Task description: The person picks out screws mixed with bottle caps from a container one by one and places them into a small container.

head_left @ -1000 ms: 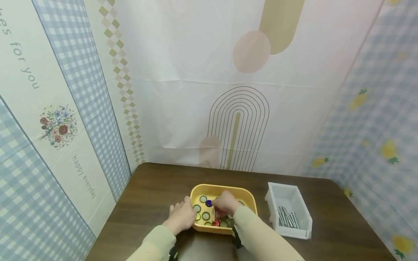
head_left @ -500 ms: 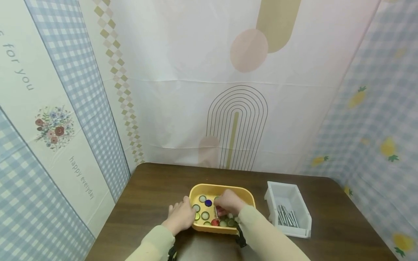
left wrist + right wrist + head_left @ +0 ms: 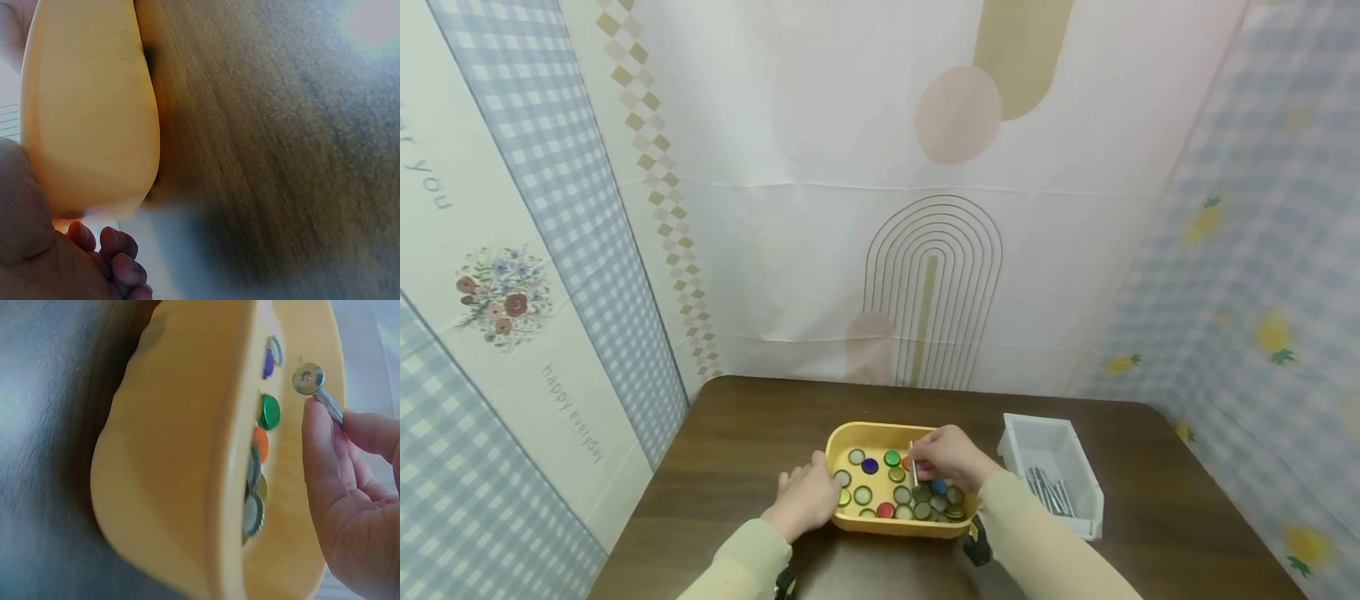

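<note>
My right hand [image 3: 953, 457] pinches a shiny metal bolt [image 3: 913, 463] between thumb and fingertips above the yellow bin [image 3: 891, 527]. In the right wrist view, the flat round bolt head [image 3: 308, 379] with a socket points away from the fingers. Bottle caps lie scattered in the bin, among them a green cap [image 3: 892, 458], a dark blue cap [image 3: 869, 466] and a red cap [image 3: 885, 509]. My left hand [image 3: 808, 496] holds the bin's left end, thumb at the rim and loosely curled fingers outside. Part of the bin's right side is hidden behind the right hand and sleeve.
To the right stands a white bin [image 3: 1086, 528] with several metal bolts [image 3: 1052, 493] lying in it. Both bins stand on a dark wooden table [image 3: 752, 433]. A patterned cloth [image 3: 790, 275] hangs behind the table.
My right hand has risen from among the caps and shifted right, bringing the bolt into plain sight. More caps now show. My left hand stays at the yellow bin; the head view has turned slightly.
</note>
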{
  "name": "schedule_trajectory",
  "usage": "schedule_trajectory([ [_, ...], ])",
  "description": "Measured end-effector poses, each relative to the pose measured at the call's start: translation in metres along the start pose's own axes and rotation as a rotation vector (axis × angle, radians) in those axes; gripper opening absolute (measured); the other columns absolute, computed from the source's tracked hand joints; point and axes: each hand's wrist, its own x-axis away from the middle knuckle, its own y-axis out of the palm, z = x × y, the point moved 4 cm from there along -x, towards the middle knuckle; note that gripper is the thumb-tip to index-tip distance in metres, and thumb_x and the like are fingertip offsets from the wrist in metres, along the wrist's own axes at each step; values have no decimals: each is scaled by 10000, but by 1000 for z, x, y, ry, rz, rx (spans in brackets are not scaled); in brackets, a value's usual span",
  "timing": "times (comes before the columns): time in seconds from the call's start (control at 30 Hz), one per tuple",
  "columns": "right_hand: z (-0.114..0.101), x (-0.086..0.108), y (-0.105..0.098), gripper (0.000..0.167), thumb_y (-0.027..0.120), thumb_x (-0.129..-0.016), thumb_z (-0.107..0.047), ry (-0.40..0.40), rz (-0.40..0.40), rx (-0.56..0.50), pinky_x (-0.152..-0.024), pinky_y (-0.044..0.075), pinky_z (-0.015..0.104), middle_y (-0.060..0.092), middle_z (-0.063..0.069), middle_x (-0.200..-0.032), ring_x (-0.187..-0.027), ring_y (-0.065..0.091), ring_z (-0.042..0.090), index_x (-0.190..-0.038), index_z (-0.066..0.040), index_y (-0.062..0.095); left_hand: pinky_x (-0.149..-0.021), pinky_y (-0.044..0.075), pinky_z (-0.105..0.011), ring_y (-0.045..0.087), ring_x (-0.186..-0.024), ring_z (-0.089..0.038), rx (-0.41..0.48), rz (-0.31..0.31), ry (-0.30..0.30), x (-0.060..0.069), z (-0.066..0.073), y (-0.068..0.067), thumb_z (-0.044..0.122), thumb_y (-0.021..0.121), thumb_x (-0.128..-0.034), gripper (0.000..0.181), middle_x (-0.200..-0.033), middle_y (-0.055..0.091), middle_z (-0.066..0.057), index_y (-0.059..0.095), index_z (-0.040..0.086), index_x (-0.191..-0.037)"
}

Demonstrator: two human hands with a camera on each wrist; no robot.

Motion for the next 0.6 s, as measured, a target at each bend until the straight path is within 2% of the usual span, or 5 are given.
schedule_trajectory([
  [0.17, 4, 5, -20, 224, 641, -909, -97, -15, 27, -22, -693, 554, 346, 644, 156, -857, -705, 628, 190, -985, 113, 660, -750, 263, -469, 429, -710, -243, -1, 3, -6, -1, -6, 1, 274, 503, -967, 273, -731, 479, -41, 467, 36, -1096],
  [0.3, 6, 11, -38, 247, 634, -907, -70, -20, 53, -42, -709, 554, 356, 651, 185, -887, -725, 643, 195, -1034, 142, 639, -763, 276, -479, 453, -734, -240, -2, -6, -21, -2, -9, 3, 273, 507, -962, 302, -764, 505, -42, 471, 21, -1126],
  [0.6, 17, 30, -93, 317, 608, -923, -73, 10, 118, -89, -740, 547, 337, 637, 256, -987, -794, 657, 227, -1126, 168, 570, -765, 279, -479, 472, -741, -242, 18, 7, -2, -2, -1, 4, 276, 520, -959, 319, -780, 521, -43, 476, 13, -1134],
])
